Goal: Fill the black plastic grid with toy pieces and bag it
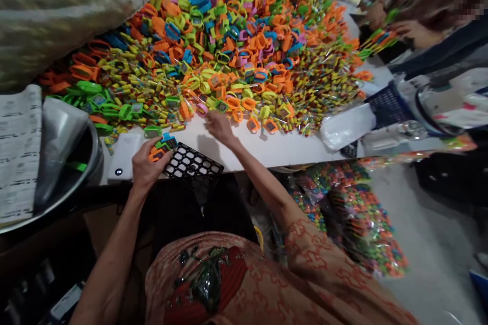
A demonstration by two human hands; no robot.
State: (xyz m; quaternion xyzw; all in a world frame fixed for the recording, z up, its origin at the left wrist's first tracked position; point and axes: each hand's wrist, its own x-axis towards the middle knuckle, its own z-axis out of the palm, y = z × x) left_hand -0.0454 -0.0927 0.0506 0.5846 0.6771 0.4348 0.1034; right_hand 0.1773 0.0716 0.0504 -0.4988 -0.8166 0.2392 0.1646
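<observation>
My left hand (147, 165) is closed around a small bunch of plastic toy watches (163, 146) in orange, green and blue, at the table's front edge. Touching or close beside it, a black plastic basket (196, 161) with a honeycomb of holes lies at the edge. My right hand (218, 127) is at the near rim of a big heap of toy watches (229, 35), its fingers curled together. A pink toy watch (202, 108) is right at its fingertips; whether they grip it is unclear. Small yellow wrapped pieces (152, 78) lie mixed into the heap.
A white power bank (125, 157) lies left of my left hand, near a large metal basin (97, 147). A full sack (64, 15) leans at upper left. Clear plastic bags (348, 127) lie right. Another person's hands (415, 33) hold toy watches. Filled bags (362, 218) are on the floor.
</observation>
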